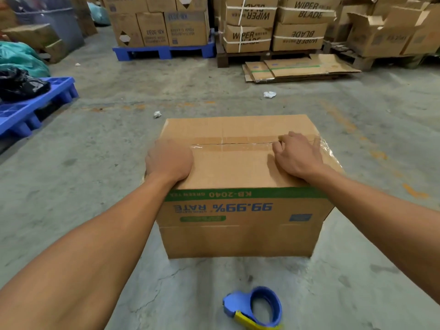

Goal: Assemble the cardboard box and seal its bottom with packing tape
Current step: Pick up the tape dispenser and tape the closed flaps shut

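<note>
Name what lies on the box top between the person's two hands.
In the head view, the taped centre seam of the cardboard box runs between the left hand and right hand; otherwise bare cardboard.

Brown box (238, 167), seemingly green-banded.
</note>
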Demonstrator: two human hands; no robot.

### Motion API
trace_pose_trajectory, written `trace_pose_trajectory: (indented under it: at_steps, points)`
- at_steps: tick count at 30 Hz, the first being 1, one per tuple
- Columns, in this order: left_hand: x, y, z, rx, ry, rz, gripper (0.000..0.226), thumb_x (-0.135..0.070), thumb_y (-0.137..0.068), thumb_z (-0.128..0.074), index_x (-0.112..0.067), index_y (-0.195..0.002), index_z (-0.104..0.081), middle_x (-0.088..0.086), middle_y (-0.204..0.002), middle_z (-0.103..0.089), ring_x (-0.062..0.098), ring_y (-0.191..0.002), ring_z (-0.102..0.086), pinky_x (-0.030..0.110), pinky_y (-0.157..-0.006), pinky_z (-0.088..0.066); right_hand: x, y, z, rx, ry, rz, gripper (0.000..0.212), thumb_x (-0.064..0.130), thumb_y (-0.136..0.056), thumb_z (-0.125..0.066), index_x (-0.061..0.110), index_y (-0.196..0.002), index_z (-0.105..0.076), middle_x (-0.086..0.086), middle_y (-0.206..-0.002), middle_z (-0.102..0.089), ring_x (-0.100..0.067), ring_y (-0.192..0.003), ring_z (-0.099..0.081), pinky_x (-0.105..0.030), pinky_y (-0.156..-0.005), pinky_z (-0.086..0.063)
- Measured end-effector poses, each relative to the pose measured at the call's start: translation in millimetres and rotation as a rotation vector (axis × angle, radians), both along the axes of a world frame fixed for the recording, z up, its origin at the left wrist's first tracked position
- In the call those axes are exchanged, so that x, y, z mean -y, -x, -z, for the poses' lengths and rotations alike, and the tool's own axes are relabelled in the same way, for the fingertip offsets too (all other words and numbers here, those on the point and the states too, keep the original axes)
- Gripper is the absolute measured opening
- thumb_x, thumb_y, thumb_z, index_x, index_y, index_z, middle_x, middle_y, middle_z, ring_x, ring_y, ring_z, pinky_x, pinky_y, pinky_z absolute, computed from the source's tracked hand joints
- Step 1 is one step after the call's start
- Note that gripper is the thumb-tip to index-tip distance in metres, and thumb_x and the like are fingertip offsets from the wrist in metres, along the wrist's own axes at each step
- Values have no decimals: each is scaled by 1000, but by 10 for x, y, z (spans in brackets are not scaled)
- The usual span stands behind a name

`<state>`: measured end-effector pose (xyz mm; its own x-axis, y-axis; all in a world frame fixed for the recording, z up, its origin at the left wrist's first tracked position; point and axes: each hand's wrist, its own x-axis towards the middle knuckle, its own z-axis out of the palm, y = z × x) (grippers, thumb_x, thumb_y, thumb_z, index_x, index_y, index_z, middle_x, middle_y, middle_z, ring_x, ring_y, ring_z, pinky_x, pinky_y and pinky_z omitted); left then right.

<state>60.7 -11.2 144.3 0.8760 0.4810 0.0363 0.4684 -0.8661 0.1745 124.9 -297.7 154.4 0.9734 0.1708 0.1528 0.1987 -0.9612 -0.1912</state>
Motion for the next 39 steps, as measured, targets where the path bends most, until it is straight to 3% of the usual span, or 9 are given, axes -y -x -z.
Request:
trace_pose_trajectory:
  at_steps: [5, 9, 12, 15, 19, 25, 29, 33, 39]
  points:
    - [-33, 0, 51, 14, 13, 25, 71, -53, -94, -22, -9, -150, -30, 26, -154, -26, 46, -142, -21, 53, -114, -22, -546, 672, 113, 417, -74, -854, 35, 21, -95, -51, 7, -124, -64, -16, -121, -64, -34, -111, -58, -46, -95, -46]
    - [-55, -15, 69, 35, 24, 56, 70, -48, -95, -23, -5, -149, -31, 25, -159, -18, 39, -149, 0, 52, -120, -7, -670, 1278, 533, 390, -25, -1230, 35, 12, -87, -58, 7, -121, -65, -17, -105, -63, -34, -91, -56, -42, -76, -43]
    - [-26, -20, 41, 105, -9, 158, 61, -40, -96, -24, -2, -140, -43, 25, -155, -29, 39, -147, -14, 50, -118, -13, -587, 1749, 1101, 36, 54, -1130, 35, 25, -90, -55, 13, -122, -62, -10, -93, -60, -32, -80, -56, -38, -69, -42]
    - [44, -11, 2, 169, -45, 288, 47, -31, -97, -30, -3, -121, -58, 22, -127, -55, 38, -119, -49, 48, -103, -34, -339, 1979, 1556, -355, 314, -962, 47, 46, -99, -35, 23, -139, -43, -12, -109, -60, -38, -97, -62, -43, -82, -50]
    - [24, -13, 25, 188, -14, 308, 46, -34, -96, -32, -3, -117, -59, 21, -121, -58, 38, -114, -51, 49, -102, -35, -116, 2143, 1814, -427, 423, -925, 70, 62, -93, -38, 24, -149, -20, -18, -123, -48, -40, -107, -51, -46, -96, -39]
    - [23, 4, 6, 183, -4, 306, 49, -34, -97, -32, -3, -125, -57, 21, -127, -56, 38, -120, -49, 49, -106, -33, -43, 2331, 1992, -477, 435, -783, 90, 28, -95, -50, 45, -147, 22, -21, -131, -41, -40, -109, -48, -47, -98, -36]
    - [25, 1, 16, 186, -3, 304, 49, -35, -97, -32, -3, -124, -58, 21, -128, -56, 38, -120, -49, 49, -106, -34, 73, 2412, 2042, -570, 349, -760, 109, 8, -94, -44, 55, -124, 50, -20, -122, -48, -37, -102, -51, -43, -82, -39]
    - [21, -7, 15, 195, -5, 304, 48, -34, -97, -32, -3, -123, -58, 21, -129, -56, 39, -119, -49, 49, -106, -33, 166, 2402, 1976, -712, 282, -760, 109, -3, -88, -41, 57, -130, 40, -17, -122, -49, -39, -99, -55, -39, -69, -35]
    - [31, 10, -3, 205, -7, 301, 47, -33, -97, -32, -2, -118, -60, 21, -124, -57, 39, -116, -51, 49, -104, -35, -74, 1796, 1651, -857, -55, -654, 87, 33, -86, -53, 35, -158, -4, -9, -135, -56, -27, -109, -58, -23, -84, -42]
